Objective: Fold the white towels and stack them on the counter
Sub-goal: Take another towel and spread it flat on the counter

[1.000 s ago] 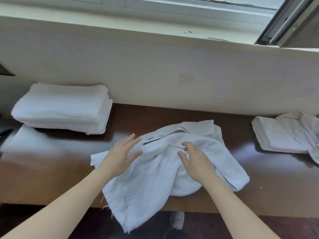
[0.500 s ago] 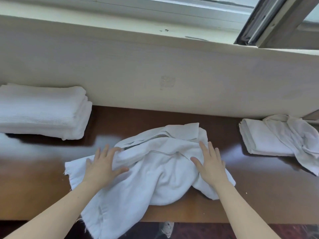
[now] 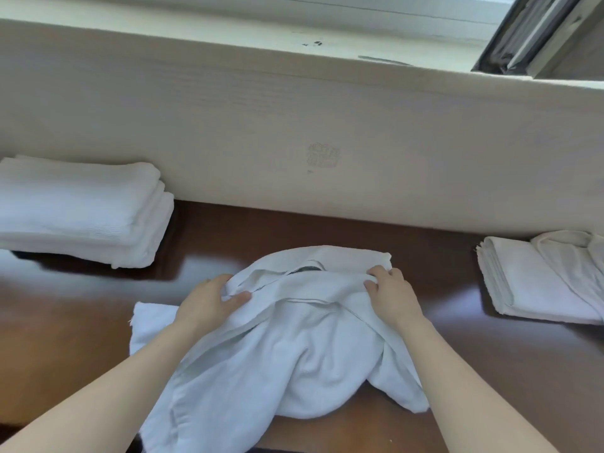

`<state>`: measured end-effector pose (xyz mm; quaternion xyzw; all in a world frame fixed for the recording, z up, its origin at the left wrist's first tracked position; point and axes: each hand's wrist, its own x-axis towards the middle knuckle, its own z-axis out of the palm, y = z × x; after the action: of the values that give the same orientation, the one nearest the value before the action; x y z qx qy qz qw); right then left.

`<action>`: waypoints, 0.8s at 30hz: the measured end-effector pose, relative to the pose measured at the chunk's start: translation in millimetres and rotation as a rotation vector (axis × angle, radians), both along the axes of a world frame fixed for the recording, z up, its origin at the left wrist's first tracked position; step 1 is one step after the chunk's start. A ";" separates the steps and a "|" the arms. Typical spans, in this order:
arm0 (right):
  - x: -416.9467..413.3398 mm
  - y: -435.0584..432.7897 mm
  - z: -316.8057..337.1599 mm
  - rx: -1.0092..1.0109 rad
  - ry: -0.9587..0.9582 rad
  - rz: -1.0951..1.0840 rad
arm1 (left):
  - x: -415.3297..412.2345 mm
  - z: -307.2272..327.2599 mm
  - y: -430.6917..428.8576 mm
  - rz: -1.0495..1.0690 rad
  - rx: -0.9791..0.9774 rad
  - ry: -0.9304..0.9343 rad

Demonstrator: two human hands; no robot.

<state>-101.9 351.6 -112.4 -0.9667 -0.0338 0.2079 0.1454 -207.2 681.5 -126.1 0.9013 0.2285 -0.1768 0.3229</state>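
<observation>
Both the left hand and right hand are gripping, fingers curled, far folds of the crumpled white towel on the surface.

The crumpled white cloth towel and the stack of folded white towels are plain, the folded towel pile off-white, the glossy wooden counter dark reddish-brown, the flat wall panel cream.

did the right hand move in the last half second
Yes. The right hand went toward the wall, away from the folded pile at right, and now grips the far edge of the crumpled towel.
</observation>
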 end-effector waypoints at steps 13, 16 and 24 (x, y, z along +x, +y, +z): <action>-17.7 -107.0 78.8 0.220 -0.262 -0.110 | 59.7 85.6 -15.1 -0.326 0.183 -0.476; 17.8 -104.7 76.2 0.203 -0.346 -0.188 | 106.1 80.7 -30.1 -0.282 0.325 -0.466; -4.6 -92.5 34.1 0.006 -0.210 -0.140 | 66.2 7.8 -45.9 -0.375 0.377 -0.259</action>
<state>-106.5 259.1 -78.2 -0.9827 0.0180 0.0946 0.1581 -141.0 635.6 -118.3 0.9869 0.0439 -0.0714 0.1381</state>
